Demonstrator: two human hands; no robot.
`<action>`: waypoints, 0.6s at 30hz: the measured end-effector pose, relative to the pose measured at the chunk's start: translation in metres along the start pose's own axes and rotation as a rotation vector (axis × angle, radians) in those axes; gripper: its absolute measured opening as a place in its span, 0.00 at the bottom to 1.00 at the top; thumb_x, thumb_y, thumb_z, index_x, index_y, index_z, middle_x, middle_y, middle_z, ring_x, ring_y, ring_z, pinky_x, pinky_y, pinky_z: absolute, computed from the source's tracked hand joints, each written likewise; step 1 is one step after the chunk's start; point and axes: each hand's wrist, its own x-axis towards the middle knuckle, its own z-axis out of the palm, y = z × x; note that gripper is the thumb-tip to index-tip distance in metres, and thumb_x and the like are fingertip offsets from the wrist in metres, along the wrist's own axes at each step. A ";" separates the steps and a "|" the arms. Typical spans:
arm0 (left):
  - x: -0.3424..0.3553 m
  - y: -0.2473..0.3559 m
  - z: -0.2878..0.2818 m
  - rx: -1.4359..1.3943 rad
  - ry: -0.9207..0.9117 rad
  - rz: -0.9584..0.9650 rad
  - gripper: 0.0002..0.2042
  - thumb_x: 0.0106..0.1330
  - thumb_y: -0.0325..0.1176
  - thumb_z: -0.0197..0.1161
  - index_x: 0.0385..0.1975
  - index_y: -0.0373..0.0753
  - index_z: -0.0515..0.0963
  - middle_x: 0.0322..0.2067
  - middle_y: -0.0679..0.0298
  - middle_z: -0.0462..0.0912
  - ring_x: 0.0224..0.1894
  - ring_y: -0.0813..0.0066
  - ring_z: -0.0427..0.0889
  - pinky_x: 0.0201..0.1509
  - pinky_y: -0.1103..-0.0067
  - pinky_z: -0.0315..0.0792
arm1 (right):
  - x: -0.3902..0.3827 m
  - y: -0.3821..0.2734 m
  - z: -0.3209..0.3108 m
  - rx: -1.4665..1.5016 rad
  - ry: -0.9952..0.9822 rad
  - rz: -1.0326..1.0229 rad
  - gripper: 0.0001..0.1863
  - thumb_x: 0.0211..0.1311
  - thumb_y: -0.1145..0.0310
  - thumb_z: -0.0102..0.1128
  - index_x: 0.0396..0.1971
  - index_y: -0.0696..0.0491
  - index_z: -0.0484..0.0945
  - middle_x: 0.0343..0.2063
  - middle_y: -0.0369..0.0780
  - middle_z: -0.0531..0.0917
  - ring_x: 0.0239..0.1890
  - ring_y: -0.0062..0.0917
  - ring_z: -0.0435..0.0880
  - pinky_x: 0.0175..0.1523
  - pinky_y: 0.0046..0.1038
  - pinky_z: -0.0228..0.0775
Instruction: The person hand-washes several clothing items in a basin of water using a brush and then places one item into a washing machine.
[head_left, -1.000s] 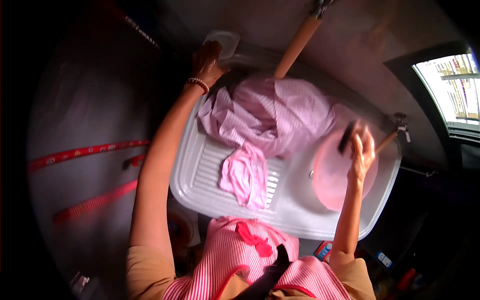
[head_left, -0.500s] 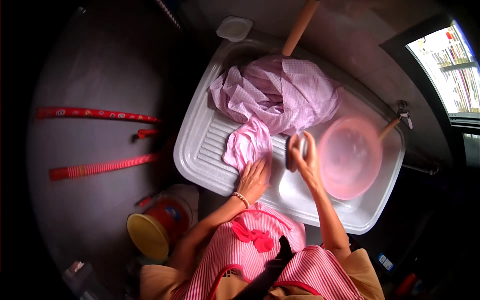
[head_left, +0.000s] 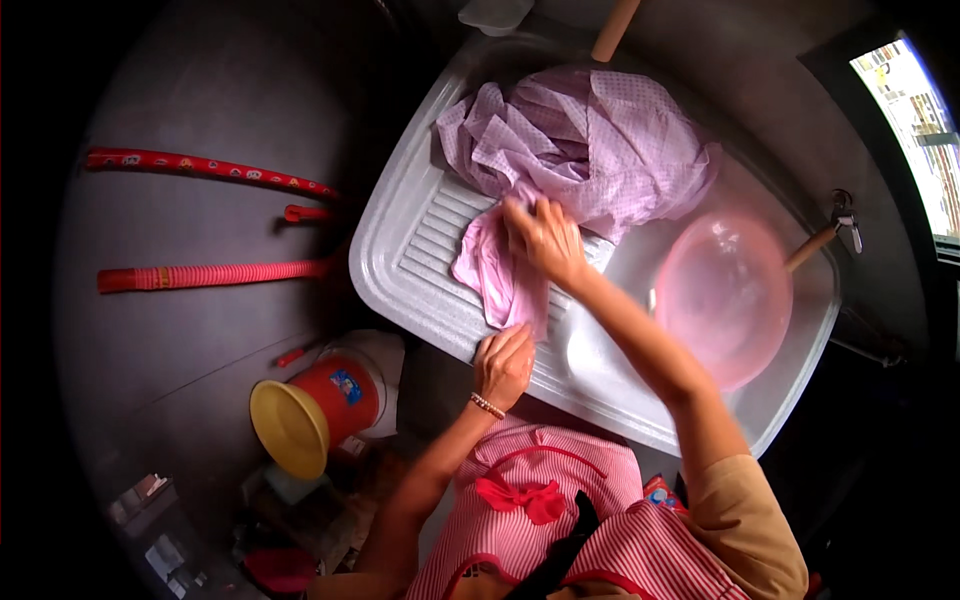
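Observation:
In a grey sink with a ribbed washboard (head_left: 420, 240) lies a small pink cloth (head_left: 480, 260). My left hand (head_left: 505, 362) grips its lower end at the front rim, fingers curled. My right hand (head_left: 550, 240) is over the cloth's upper part with fingers bent; what is under them is hidden. Beyond it is a large heap of lilac patterned fabric (head_left: 640, 140). A pink basin (head_left: 722, 295) sits in the right side of the sink, with a wooden handle (head_left: 812, 247) behind it.
A tap (head_left: 843, 215) is at the right wall, beside a window (head_left: 900, 120). A plastic dish (head_left: 495, 14) and wooden pole (head_left: 615, 30) stand behind the sink. Red tubes (head_left: 210, 275) are at the left, above a red bucket (head_left: 350, 400) and yellow basin (head_left: 285, 425).
My left hand came down from the back dish to the pink cloth. My right hand moved from the basin left onto the cloth; the brush it held is now out of sight.

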 end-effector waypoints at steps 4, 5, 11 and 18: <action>0.009 0.004 -0.003 0.011 -0.014 0.041 0.10 0.51 0.32 0.59 0.31 0.33 0.78 0.39 0.58 0.78 0.45 0.62 0.75 0.45 0.72 0.67 | 0.020 0.003 -0.007 0.036 0.029 0.121 0.18 0.51 0.66 0.55 0.44 0.45 0.69 0.30 0.48 0.70 0.30 0.41 0.74 0.30 0.39 0.69; 0.005 0.000 -0.003 0.010 -0.013 0.050 0.10 0.51 0.32 0.59 0.31 0.33 0.78 0.39 0.58 0.78 0.45 0.62 0.75 0.45 0.72 0.67 | 0.008 -0.007 -0.009 0.026 0.004 0.107 0.20 0.48 0.66 0.55 0.45 0.44 0.68 0.29 0.46 0.71 0.30 0.38 0.73 0.27 0.37 0.69; 0.004 -0.004 -0.003 0.000 -0.015 0.057 0.11 0.52 0.34 0.58 0.30 0.34 0.78 0.37 0.56 0.79 0.45 0.62 0.76 0.43 0.72 0.70 | -0.025 -0.021 -0.007 0.026 0.008 0.026 0.15 0.49 0.65 0.55 0.40 0.44 0.71 0.27 0.45 0.70 0.25 0.38 0.74 0.21 0.36 0.67; 0.003 -0.013 -0.002 -0.016 -0.032 0.090 0.11 0.55 0.35 0.55 0.30 0.33 0.78 0.38 0.57 0.79 0.44 0.65 0.77 0.41 0.74 0.71 | -0.016 -0.021 -0.008 -0.039 -0.004 0.090 0.20 0.51 0.66 0.53 0.47 0.45 0.68 0.32 0.46 0.70 0.30 0.38 0.74 0.28 0.37 0.69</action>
